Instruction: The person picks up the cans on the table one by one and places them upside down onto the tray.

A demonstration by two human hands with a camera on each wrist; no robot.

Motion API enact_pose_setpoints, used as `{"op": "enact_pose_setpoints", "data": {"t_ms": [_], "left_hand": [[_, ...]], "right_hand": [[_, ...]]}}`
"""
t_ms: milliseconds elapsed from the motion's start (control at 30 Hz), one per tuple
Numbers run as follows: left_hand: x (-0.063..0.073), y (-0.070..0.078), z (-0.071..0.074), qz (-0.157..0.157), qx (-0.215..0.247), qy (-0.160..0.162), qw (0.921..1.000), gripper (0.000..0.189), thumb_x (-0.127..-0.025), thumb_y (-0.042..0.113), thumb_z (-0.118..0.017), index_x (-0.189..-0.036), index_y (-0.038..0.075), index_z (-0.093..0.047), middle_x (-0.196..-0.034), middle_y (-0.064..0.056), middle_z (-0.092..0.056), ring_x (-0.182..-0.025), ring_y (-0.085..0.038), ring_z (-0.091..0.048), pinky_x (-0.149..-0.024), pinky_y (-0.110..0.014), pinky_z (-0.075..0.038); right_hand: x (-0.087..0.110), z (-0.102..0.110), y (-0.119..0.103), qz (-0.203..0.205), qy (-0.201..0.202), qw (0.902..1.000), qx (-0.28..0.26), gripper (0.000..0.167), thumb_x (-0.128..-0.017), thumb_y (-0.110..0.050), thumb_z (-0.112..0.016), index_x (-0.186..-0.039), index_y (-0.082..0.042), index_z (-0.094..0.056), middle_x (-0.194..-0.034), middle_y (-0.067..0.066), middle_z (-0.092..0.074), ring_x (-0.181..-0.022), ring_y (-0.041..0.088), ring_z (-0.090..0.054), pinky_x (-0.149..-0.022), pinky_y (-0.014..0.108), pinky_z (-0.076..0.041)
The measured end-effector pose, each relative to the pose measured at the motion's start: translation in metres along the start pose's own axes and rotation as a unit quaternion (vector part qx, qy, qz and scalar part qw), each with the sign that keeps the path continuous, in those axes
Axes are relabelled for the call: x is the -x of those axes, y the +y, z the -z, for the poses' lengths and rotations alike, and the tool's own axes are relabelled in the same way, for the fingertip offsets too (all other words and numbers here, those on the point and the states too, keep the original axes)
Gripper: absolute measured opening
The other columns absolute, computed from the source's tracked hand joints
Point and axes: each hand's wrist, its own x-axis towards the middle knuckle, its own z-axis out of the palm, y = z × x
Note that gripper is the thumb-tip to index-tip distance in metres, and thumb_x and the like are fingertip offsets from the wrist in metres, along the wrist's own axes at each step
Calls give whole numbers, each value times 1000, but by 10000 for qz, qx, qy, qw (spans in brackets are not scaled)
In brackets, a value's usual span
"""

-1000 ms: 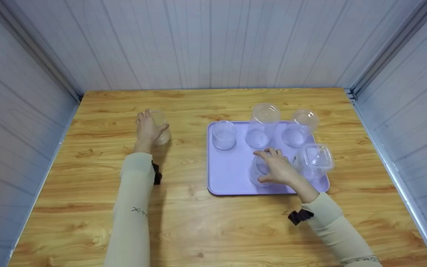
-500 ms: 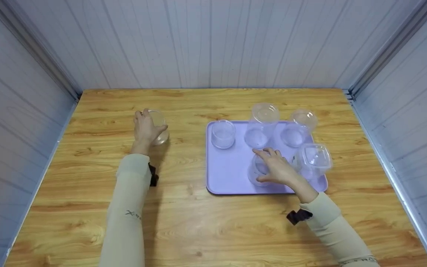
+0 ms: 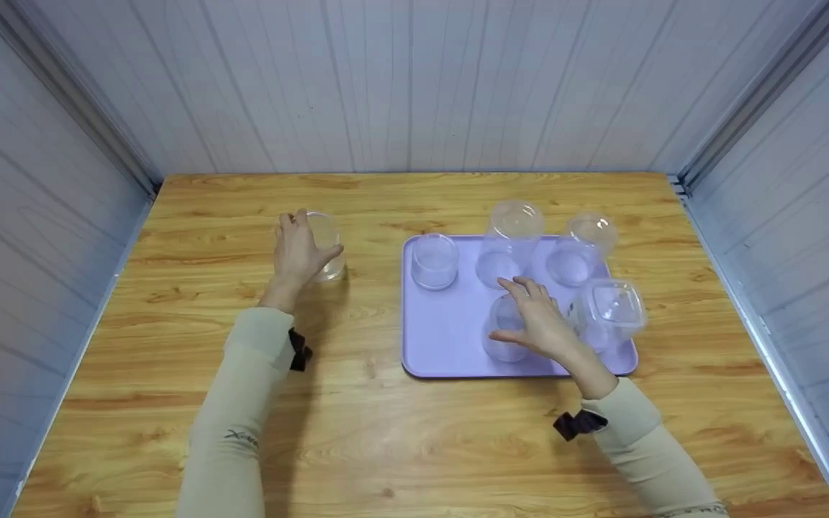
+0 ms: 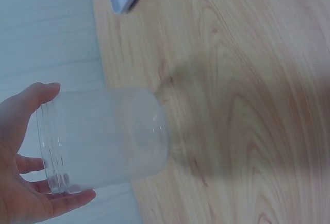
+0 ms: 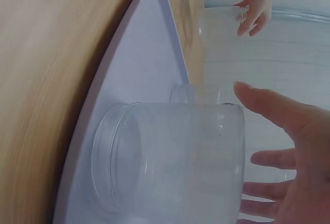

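Note:
My left hand (image 3: 299,248) grips a clear round plastic jar (image 4: 111,136) around its ridged top end, thumb on one side and fingers on the other. In the left wrist view the jar's smooth base points down at the wooden table, close over its shadow. My right hand (image 3: 545,327) is spread, thumb and fingers apart, close over another clear jar (image 5: 175,162) on the purple tray (image 3: 443,345). That jar stands with its ridged end down on the tray. In the right wrist view the fingertips are near its upturned base, not curled round it.
A short clear round container (image 3: 435,262) stands at the tray's back left. Two taller clear jars, one (image 3: 514,241) in the back middle and one (image 3: 580,252) at the back right, stand on it too. A squarish clear container (image 3: 610,309) is at its right edge. Pale panel walls (image 3: 414,86) enclose the table.
My left hand has moved a little to the right with the jar. The right hand's fingers have spread wider and shifted slightly back over the jar on the tray.

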Motion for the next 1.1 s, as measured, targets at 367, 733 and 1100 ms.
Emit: {"op": "enact_pose_setpoints", "data": {"t_ms": [367,733,1100], "left_hand": [[14,18,4,76,506,245,9984,86,-72,38,-70,-133,-6,-27,-123,-28,-29,-109,-39,-37,-78,-44,-45],[31,32,7,-211,1147,656,9910,87,-68,41,-73,-129,-7,-35,-118,-25,-38,-107,-36,-42,-88,-45,-40],[53,38,-1,-23,1595,805,9839,88,-68,50,-69,-130,-4,-37,-118,-21,-42,-107,-32,-43,-87,-42,-41]], "right_hand": [[2,-8,-5,114,684,9947,-754,68,-69,-25,-75,-125,1,-45,-120,21,-43,-112,33,-40,-95,43,-33],[4,-14,-18,516,1460,9698,-1883,52,-71,-13,-74,-116,1,-53,-110,15,-53,-96,32,-50,-77,45,-45],[7,-10,-42,439,1656,9364,-3064,43,-74,-2,-70,-114,3,-53,-110,16,-55,-95,29,-54,-75,47,-47]]}}
